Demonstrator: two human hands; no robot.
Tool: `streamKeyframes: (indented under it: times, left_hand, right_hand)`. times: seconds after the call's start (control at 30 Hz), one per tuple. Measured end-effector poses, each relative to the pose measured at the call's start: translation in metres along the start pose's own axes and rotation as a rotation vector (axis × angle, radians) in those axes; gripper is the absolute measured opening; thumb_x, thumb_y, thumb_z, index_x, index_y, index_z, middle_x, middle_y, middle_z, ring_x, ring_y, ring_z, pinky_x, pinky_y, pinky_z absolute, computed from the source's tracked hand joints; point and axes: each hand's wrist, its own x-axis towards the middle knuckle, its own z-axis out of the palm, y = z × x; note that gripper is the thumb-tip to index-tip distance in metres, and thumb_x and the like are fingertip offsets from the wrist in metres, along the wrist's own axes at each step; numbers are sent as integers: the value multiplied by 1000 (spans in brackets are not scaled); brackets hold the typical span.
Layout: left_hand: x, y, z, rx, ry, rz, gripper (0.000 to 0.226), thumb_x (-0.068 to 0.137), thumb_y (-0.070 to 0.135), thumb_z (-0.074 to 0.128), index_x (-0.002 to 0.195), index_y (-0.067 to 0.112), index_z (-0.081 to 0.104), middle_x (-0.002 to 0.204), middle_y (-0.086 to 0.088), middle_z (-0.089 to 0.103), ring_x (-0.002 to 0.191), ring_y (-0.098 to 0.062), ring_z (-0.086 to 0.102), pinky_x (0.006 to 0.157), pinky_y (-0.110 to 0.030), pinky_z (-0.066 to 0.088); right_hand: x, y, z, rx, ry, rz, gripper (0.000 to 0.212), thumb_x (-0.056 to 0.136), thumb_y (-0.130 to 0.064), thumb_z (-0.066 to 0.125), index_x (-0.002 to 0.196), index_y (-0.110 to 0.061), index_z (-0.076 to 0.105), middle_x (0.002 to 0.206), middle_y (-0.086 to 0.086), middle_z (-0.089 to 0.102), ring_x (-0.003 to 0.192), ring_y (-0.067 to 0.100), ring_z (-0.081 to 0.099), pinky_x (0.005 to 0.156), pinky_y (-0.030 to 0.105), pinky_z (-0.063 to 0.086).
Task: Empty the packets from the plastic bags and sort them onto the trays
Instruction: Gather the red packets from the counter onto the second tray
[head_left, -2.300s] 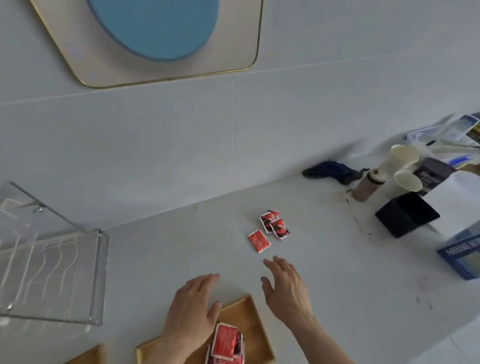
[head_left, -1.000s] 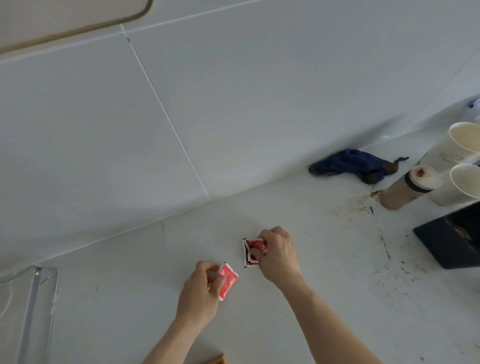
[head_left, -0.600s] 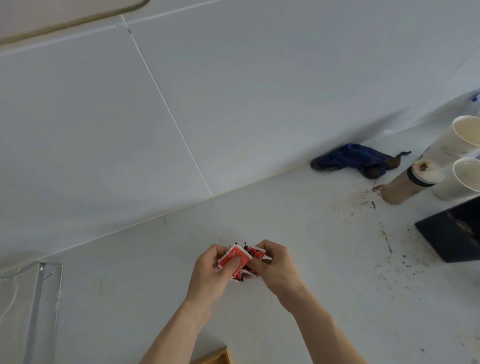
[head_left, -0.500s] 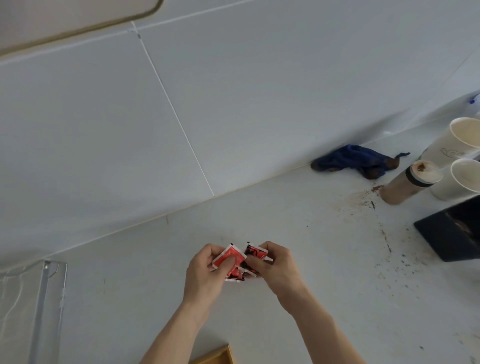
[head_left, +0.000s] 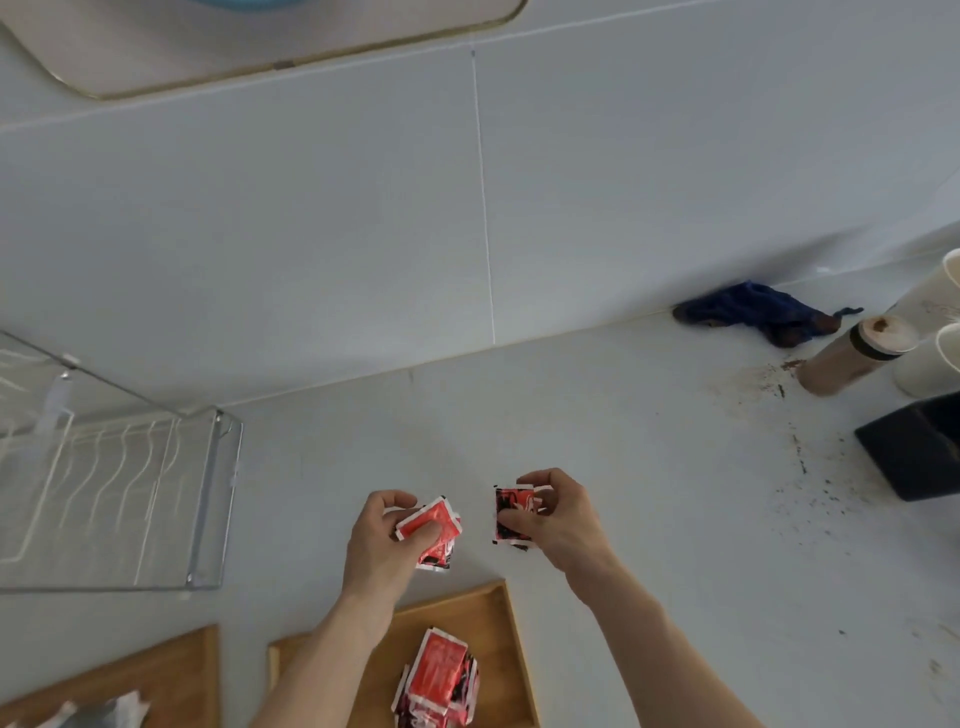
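My left hand (head_left: 384, 540) grips a small stack of red packets (head_left: 439, 530) above the white counter. A little to the right, my right hand (head_left: 558, 512) pinches other red-and-black packets (head_left: 511, 514). The two hands are apart. Just below them lies a wooden tray (head_left: 498, 629) with a pile of red packets (head_left: 439, 675) stacked in it. A second wooden tray (head_left: 171, 670) sits at the bottom left with silvery packets (head_left: 104, 709) in its corner.
A clear acrylic holder (head_left: 119, 493) stands at the left. Along the right are a blue cloth (head_left: 753, 312), a brown lidded cup (head_left: 852, 356), white paper cups (head_left: 935, 358) and a black box (head_left: 919, 447). Brown powder is spilled near them.
Both hands picked the red packets off the counter, brought them together, then drew apart and back toward the tray. The view tilted down, showing both trays.
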Motion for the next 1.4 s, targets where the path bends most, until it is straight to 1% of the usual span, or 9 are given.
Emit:
streamKeyframes:
  times: [0.17, 0.33, 0.43, 0.53, 0.77, 0.93, 1.03, 1.23, 1.4]
  left_hand:
    - [-26, -35, -25, 29, -3, -44, 30, 81, 15, 82, 100, 22, 60, 104, 4, 69, 90, -11, 64, 64, -22, 55]
    - [-44, -65, -44, 64, 10, -59, 24, 79, 13, 83, 94, 19, 65, 101, 0, 72, 92, -19, 69, 65, -27, 55]
    - [-51, -78, -54, 117, 21, -40, 22, 79, 15, 83, 91, 21, 66, 96, 2, 74, 88, -18, 71, 66, -31, 58]
    - [-55, -89, -61, 184, 42, -15, 21, 79, 14, 83, 88, 23, 66, 89, 5, 75, 83, -15, 72, 73, -39, 62]
    - [-64, -101, -64, 422, 31, 79, 33, 80, 25, 82, 102, 30, 58, 101, 14, 68, 88, -6, 65, 63, -12, 44]
    - [-73, -106, -65, 677, 73, 284, 39, 83, 28, 78, 113, 35, 53, 119, 14, 54, 109, -10, 58, 88, -23, 48]
    - [-79, -108, -67, 800, 39, 362, 34, 89, 32, 69, 120, 37, 53, 131, 17, 50, 122, -9, 51, 104, -28, 46]
    - [-87, -115, -67, 868, -49, 406, 31, 98, 32, 55, 128, 41, 54, 141, 21, 46, 136, -6, 38, 114, -27, 35]
    - [-89, -119, -70, 892, -57, 456, 34, 100, 34, 51, 133, 39, 50, 145, 19, 43, 139, -8, 35, 117, -30, 31]
  right_hand:
    - [-31, 23, 31, -129, -40, 5, 42, 74, -17, 89, 102, -23, 59, 105, 7, 73, 90, 27, 74, 61, 28, 63]
    - [-55, 50, 53, -350, -74, -87, 35, 72, -22, 89, 98, -23, 66, 93, -4, 74, 82, 13, 73, 72, 30, 64]
    - [-62, 63, 62, -475, -63, -165, 32, 76, -26, 85, 106, -24, 73, 94, -10, 73, 83, 5, 67, 76, 24, 58]
    - [-68, 73, 69, -582, -23, -227, 37, 81, -28, 79, 117, -24, 74, 107, -7, 73, 93, 9, 67, 83, 24, 56]
    - [-84, 78, 75, -833, 140, -412, 29, 90, -31, 66, 119, -31, 67, 115, -10, 66, 108, 16, 62, 87, 30, 53]
    - [-90, 94, 78, -937, 179, -627, 12, 84, -22, 71, 94, -29, 71, 89, -10, 67, 86, 18, 62, 70, 29, 51]
    - [-95, 104, 77, -1007, 160, -761, 8, 88, -26, 71, 95, -27, 74, 92, -11, 69, 87, 16, 63, 70, 30, 55]
    - [-98, 110, 77, -1121, 88, -737, 29, 76, -24, 83, 103, -27, 75, 102, -8, 69, 94, 19, 65, 72, 30, 56]
    - [-101, 110, 79, -1164, 94, -747, 23, 81, -27, 74, 104, -28, 73, 106, -7, 68, 96, 21, 64, 79, 32, 54]
